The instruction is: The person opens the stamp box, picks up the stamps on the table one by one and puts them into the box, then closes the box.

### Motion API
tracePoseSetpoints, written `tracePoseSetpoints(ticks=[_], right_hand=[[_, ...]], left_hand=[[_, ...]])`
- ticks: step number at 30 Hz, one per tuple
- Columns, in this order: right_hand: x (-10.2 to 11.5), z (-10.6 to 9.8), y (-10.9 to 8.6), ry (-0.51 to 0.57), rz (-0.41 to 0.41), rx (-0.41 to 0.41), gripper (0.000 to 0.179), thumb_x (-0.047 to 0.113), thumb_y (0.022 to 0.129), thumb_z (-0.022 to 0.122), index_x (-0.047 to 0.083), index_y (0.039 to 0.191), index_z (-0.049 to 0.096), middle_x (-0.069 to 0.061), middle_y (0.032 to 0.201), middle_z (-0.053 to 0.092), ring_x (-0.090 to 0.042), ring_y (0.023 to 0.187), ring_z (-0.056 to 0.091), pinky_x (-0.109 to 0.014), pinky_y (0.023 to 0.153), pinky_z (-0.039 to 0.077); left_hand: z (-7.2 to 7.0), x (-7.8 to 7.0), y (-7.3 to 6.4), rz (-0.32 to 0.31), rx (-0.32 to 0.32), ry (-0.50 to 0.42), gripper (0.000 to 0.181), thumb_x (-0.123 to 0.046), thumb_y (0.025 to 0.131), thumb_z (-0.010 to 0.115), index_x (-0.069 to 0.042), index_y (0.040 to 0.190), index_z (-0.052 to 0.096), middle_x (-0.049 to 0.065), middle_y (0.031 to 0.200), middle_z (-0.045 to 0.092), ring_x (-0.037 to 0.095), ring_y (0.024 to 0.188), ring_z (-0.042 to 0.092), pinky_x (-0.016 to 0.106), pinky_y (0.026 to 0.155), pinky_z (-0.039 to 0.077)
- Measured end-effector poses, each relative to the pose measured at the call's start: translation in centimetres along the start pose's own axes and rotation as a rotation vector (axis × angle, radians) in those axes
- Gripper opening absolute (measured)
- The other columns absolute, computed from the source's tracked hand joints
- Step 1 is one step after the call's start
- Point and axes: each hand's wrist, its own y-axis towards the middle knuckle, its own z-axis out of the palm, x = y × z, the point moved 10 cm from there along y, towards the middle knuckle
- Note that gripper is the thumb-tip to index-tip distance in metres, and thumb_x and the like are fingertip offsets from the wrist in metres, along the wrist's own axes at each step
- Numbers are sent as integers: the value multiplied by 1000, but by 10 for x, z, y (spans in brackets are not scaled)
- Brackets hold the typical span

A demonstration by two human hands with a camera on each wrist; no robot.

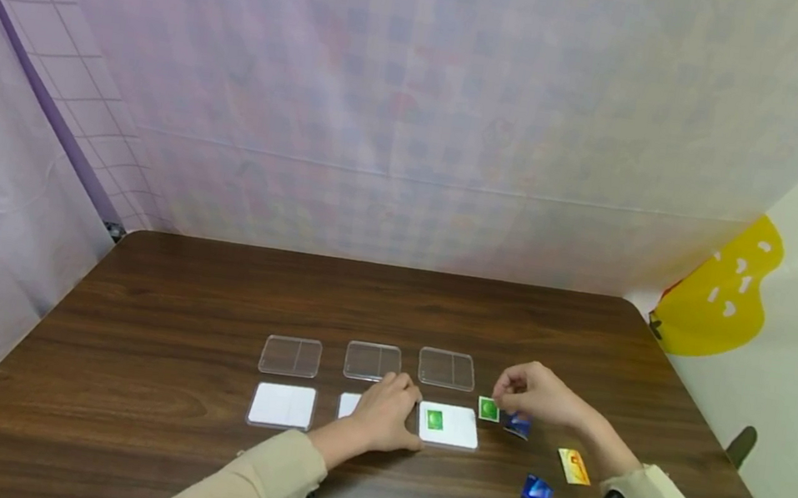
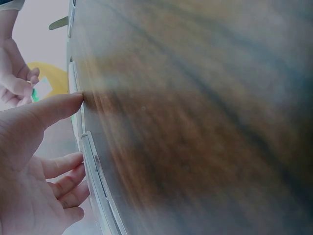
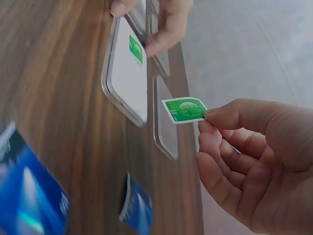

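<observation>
A green stamp with a white perforated border [image 3: 185,109] is pinched by a corner between thumb and forefinger of my right hand [image 1: 539,392], just right of the rightmost white card in a clear case [image 1: 459,427]. Another green stamp [image 1: 434,419] lies on that card's left half. My left hand [image 1: 380,415] holds this case at its left end, thumb at the near edge and fingertips at the far edge. It partly hides the middle white card [image 1: 348,404]. In the left wrist view the left hand's thumb [image 2: 63,108] touches the case edge.
Several loose stamps lie at the right: blue ones [image 1: 536,496] [image 1: 517,424] and an orange-yellow one [image 1: 574,466]. A third white card [image 1: 281,406] sits at the left. Behind the cards, three clear plastic lids [image 1: 290,356] lie in a row on the brown wooden table [image 1: 172,303].
</observation>
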Motion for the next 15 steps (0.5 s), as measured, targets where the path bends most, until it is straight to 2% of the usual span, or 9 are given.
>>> tracePoseSetpoints(ticks=[9, 15], right_hand=[[1, 23, 11, 87, -20, 27, 9, 2, 77, 63, -6, 80, 61, -1, 64, 55, -8, 56, 51, -24, 47, 47], [-8, 34, 16, 128, 11, 32, 9, 2, 77, 62, -6, 81, 61, -1, 65, 55, -9, 57, 51, -22, 47, 45]], left_hand=[[-2, 0, -1, 2, -7, 4, 60, -44, 62, 78, -6, 105, 63, 3, 100, 54, 16, 88, 47, 22, 75, 42], [-2, 0, -1, -2, -12, -2, 60, -44, 61, 78, -6, 105, 63, 3, 99, 54, 16, 87, 47, 22, 74, 42]])
